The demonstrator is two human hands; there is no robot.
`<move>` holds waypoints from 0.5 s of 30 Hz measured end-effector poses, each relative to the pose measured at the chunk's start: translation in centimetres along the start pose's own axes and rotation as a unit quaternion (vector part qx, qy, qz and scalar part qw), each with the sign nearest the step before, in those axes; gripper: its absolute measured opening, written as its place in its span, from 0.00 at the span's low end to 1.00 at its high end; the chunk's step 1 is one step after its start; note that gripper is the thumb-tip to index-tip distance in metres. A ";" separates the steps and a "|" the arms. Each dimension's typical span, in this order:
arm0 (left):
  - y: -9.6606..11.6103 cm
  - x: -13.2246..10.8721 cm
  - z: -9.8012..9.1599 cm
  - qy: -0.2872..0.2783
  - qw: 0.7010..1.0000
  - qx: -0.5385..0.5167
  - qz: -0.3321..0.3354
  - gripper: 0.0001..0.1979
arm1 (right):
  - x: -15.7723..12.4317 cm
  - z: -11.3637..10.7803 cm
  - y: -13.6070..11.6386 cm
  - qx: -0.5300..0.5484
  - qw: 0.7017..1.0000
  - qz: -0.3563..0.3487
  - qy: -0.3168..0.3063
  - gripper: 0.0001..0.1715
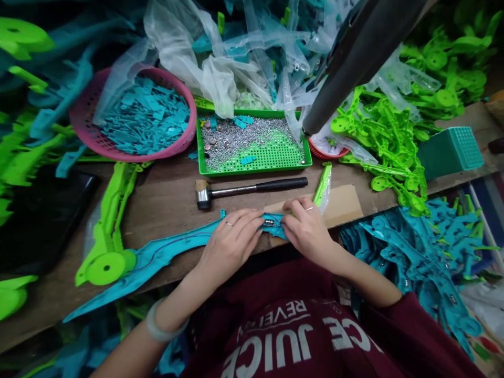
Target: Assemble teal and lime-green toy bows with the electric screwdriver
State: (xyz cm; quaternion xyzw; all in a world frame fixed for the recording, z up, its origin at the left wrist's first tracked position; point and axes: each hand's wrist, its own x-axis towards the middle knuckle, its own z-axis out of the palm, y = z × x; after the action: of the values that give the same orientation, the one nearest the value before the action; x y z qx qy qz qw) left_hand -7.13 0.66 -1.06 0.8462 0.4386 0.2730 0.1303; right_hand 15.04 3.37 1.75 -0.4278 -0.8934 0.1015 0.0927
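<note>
A long teal plastic part [157, 257] lies across the near edge of the wooden bench [165, 194]. My left hand [232, 241] rests on it with fingers curled down, pressing the part near its middle. My right hand [309, 228] grips the part's right end, fingers closed round it. Between the two hands a small metal piece [269, 222] sits in the teal part. A green plastic part [323, 184] pokes out from behind my right hand.
A hammer [248, 189] lies just beyond my hands. Behind it stand a green tray [299, 164] of screws and a pink basket [189, 142] of teal bits. A green arm [110, 231] lies left. Piles of green and teal parts surround the bench; a dark pole [354, 52] leans overhead.
</note>
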 end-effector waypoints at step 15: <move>0.2 0.2 0.1 -0.024 0.999 0.019 -0.014 0.15 | -0.3 0.6 2.3 0.124 0.986 -0.064 0.089 0.12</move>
State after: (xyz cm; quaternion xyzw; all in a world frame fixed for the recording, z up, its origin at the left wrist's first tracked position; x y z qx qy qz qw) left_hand -6.84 0.72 -0.95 0.8489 0.4518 0.2422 0.1286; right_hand 16.82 4.46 0.56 -0.3621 -0.8876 0.1669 0.2305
